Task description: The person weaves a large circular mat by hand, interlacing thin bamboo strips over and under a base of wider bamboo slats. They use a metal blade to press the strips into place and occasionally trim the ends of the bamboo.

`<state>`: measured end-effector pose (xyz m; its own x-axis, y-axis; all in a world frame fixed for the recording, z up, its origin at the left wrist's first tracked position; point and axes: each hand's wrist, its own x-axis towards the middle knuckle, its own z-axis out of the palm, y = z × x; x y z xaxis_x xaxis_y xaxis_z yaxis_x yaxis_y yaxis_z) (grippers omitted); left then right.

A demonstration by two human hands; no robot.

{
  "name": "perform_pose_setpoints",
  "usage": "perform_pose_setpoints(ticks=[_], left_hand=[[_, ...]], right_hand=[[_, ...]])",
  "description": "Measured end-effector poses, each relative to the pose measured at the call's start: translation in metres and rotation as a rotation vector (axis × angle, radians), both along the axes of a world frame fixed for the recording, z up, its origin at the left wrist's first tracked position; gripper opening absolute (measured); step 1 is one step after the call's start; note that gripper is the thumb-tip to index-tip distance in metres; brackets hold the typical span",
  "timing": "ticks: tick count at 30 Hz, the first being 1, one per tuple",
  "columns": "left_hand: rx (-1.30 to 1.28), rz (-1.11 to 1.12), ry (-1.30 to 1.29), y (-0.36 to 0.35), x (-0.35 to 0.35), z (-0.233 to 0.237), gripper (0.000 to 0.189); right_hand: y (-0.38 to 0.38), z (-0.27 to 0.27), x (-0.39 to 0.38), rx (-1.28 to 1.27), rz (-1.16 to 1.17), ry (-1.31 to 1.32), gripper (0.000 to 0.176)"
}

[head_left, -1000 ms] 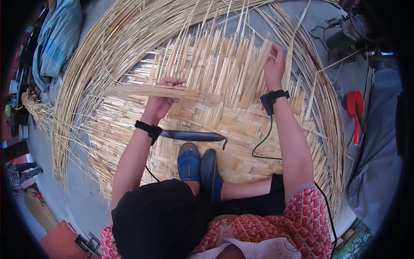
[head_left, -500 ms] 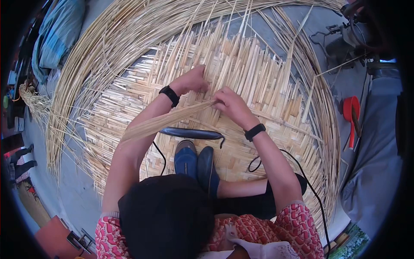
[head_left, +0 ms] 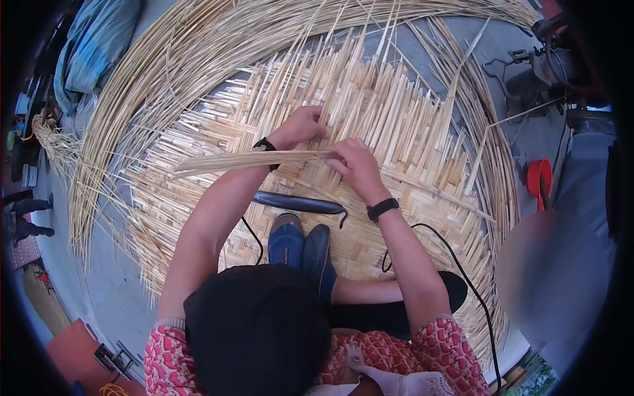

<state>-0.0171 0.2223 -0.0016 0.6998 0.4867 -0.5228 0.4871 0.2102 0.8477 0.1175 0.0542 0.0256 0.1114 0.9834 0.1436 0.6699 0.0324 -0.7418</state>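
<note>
Floor (head_left: 122,277): grey, smooth
Cloth (head_left: 99,51): blue, heaped, upper left
Machine (head_left: 533,80): dark, upper right
Panel (head_left: 72,356): red, lower left
Foliage (head_left: 538,380): green, lower right edge
Light: soft, diffuse

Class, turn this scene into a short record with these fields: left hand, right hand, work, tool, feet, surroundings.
Left hand: over the mat's strips; its exact hold is unclear
Right hand: holding one end of a flat strip, which crosses in front of the left wrist
Work: woven mat, strip ends jutting at its far edge
Tool: dark hook-tipped tool, lying on the mat
Feet: blue shoes, on the mat
Surroundings: loose stalks; red dipper at right
</note>
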Motion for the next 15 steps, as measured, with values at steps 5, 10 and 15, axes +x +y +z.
perform_pose_setpoints(ticks=[5,10,15], left_hand=[[-0.101,0.183,-0.343,-0.020,-0.013,-0.007,0.032],[-0.093,0.167,-0.236,-0.012,-0.014,-0.006,0.036],[-0.203,0.203,-0.407,-0.023,-0.037,-0.006,0.045]], right_hand=[[0.000,-0.001,-0.002,-0.020,-0.009,-0.064,0.011],[-0.004,-0.010,-0.016,-0.098,-0.388,0.282,0.013],[0.006,-0.014,-0.018,-0.181,-0.389,0.069,0.018]])
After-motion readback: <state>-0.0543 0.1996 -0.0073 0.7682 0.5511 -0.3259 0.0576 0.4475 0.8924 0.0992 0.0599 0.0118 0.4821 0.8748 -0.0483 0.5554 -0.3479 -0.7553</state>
